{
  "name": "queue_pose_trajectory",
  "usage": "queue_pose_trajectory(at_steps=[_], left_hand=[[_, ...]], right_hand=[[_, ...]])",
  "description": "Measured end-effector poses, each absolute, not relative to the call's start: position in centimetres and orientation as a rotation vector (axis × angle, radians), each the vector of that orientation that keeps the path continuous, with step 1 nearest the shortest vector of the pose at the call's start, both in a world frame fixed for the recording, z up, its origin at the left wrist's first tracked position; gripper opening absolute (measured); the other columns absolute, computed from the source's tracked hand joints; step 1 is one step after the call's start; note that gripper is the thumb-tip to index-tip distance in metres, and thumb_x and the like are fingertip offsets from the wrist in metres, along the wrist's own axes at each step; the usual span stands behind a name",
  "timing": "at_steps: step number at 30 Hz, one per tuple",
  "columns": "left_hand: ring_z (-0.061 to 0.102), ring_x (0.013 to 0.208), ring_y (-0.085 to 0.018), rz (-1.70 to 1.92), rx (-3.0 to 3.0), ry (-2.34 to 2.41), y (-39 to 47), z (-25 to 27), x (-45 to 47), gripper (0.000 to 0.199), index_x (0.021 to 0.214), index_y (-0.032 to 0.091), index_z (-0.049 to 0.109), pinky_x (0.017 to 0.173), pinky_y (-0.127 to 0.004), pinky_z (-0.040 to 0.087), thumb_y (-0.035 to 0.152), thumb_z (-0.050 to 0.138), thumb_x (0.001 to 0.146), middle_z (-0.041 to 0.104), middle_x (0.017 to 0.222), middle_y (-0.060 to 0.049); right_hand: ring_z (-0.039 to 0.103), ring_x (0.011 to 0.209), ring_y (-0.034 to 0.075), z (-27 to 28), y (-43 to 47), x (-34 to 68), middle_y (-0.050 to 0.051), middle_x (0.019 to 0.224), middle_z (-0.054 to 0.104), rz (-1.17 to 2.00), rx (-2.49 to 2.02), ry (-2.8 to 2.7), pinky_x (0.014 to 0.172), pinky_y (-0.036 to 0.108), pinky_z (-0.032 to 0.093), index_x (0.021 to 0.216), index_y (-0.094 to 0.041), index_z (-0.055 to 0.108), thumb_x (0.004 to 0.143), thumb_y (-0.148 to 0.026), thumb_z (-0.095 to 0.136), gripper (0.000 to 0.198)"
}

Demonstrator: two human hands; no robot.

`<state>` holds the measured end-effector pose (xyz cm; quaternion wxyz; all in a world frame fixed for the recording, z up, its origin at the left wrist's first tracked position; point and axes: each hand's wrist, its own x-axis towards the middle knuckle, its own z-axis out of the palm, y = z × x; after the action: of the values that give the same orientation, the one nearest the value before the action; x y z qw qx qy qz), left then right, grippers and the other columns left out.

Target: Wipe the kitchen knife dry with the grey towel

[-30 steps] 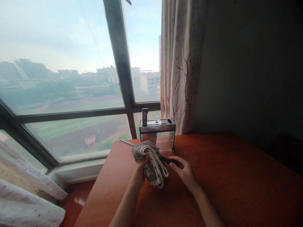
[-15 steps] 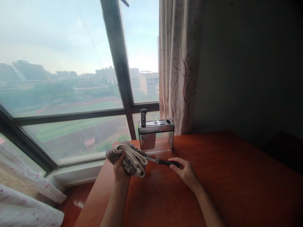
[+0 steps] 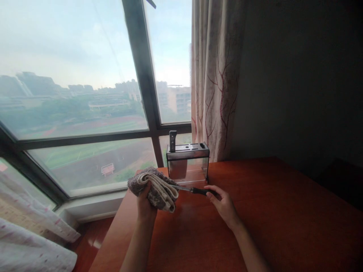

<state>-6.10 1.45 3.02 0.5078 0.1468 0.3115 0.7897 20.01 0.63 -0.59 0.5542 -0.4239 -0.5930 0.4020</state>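
Observation:
My left hand (image 3: 146,200) grips a folded grey and cream towel (image 3: 155,187), its thumb over the folds. In my right hand (image 3: 222,204) is the black handle of a tool with a narrow metal shaft (image 3: 183,188). The shaft points left, and its far end is hidden at the towel, so I cannot tell whether it is a knife or a sharpening steel. Both hands are above the table. Behind the tool stands a clear-sided knife block (image 3: 195,154). A dark-handled cleaver (image 3: 172,141) sits upright in its left slot, its wide blade visible through the side.
The reddish-brown wooden table (image 3: 255,219) stretches to the right, with its left edge beside my left forearm. A large window (image 3: 85,105) and a patterned curtain (image 3: 215,75) stand behind the knife block. Another pale curtain (image 3: 34,249) hangs at lower left.
The tool has slid slightly to the right relative to the towel, so a little more of its metal shaft shows. Both hands keep their grip.

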Motion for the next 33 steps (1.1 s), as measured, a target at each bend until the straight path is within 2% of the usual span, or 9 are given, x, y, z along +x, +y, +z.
queue_pose_trajectory(at_steps=[2,5,9,13,16,22,25,30,33], left_hand=[[0.07,0.078,-0.022,1.899,0.342,0.751,1.5,3.0,-6.1,0.024,0.095,0.017,0.067,0.081,-0.035,0.057,0.021,0.07,0.071,0.074,0.087,-0.003],[0.07,0.075,-0.021,1.87,0.313,0.755,1.4,2.9,-5.9,0.022,0.093,0.016,0.068,0.078,-0.035,0.058,0.022,0.07,0.072,0.074,0.087,-0.004],[0.07,0.075,-0.022,1.872,0.311,0.742,1.3,3.0,-5.6,0.021,0.092,0.016,0.068,0.079,-0.036,0.058,0.023,0.07,0.072,0.074,0.085,-0.004],[0.07,0.077,-0.022,1.844,0.32,0.742,1.0,3.2,-5.2,0.023,0.093,0.015,0.067,0.077,-0.035,0.058,0.024,0.069,0.072,0.074,0.086,-0.005],[0.07,0.076,-0.021,1.843,0.306,0.728,1.0,3.1,-5.1,0.023,0.095,0.016,0.067,0.076,-0.033,0.058,0.023,0.069,0.073,0.074,0.088,-0.004],[0.07,0.077,-0.022,1.791,0.309,0.75,1.2,2.5,-4.6,0.028,0.096,0.014,0.066,0.077,-0.035,0.057,0.026,0.071,0.071,0.074,0.088,-0.007],[0.071,0.078,-0.023,1.756,0.349,0.768,1.0,2.2,-3.8,0.031,0.095,0.013,0.065,0.074,-0.035,0.057,0.027,0.073,0.069,0.074,0.088,-0.007],[0.07,0.068,-0.023,1.661,0.383,0.799,0.6,2.0,-2.4,0.032,0.094,0.014,0.065,0.069,-0.035,0.059,0.029,0.075,0.067,0.074,0.08,-0.006],[0.071,0.075,-0.026,1.63,0.391,0.81,0.4,2.0,-2.0,0.035,0.097,0.014,0.065,0.071,-0.038,0.059,0.028,0.075,0.067,0.074,0.083,-0.008]], right_hand=[[0.06,0.098,0.024,-0.4,0.6,20.1,0.006,0.1,0.067,0.9,-0.955,-1.421,0.088,0.034,0.046,0.095,-0.022,0.069,0.077,-0.042,0.067,0.027],[0.061,0.097,0.025,-0.5,0.7,20.2,0.006,0.1,0.068,0.922,-0.962,-1.377,0.085,0.033,0.048,0.094,-0.021,0.069,0.073,-0.043,0.071,0.03],[0.062,0.063,0.019,-1.2,0.6,19.8,0.005,0.076,0.069,1.009,-1.035,-1.308,0.058,0.028,0.048,0.093,-0.018,0.069,0.075,-0.051,0.066,0.037],[0.041,0.035,0.011,-1.6,0.4,19.0,-0.003,0.043,0.049,1.094,-1.087,-1.296,0.036,0.023,0.028,0.084,-0.017,0.069,0.086,-0.059,0.044,0.048],[0.046,0.042,0.013,-1.3,0.3,18.9,-0.002,0.049,0.052,1.045,-1.072,-1.329,0.04,0.023,0.033,0.086,-0.018,0.069,0.086,-0.056,0.047,0.044],[0.062,0.087,0.023,-0.5,0.3,18.5,0.006,0.091,0.067,0.83,-0.938,-1.502,0.078,0.032,0.049,0.092,-0.022,0.07,0.075,-0.043,0.068,0.027],[0.063,0.079,0.022,-1.2,0.2,17.9,0.006,0.087,0.068,0.878,-0.969,-1.511,0.07,0.03,0.05,0.092,-0.021,0.071,0.076,-0.045,0.067,0.03],[0.05,0.039,0.014,-2.4,-0.1,17.2,0.0,0.049,0.057,1.103,-1.051,-1.447,0.04,0.024,0.037,0.093,-0.018,0.071,0.09,-0.056,0.038,0.051],[0.059,0.053,0.017,-2.1,-0.1,17.2,0.004,0.065,0.066,1.001,-1.029,-1.459,0.051,0.027,0.046,0.095,-0.019,0.071,0.088,-0.053,0.047,0.042]])
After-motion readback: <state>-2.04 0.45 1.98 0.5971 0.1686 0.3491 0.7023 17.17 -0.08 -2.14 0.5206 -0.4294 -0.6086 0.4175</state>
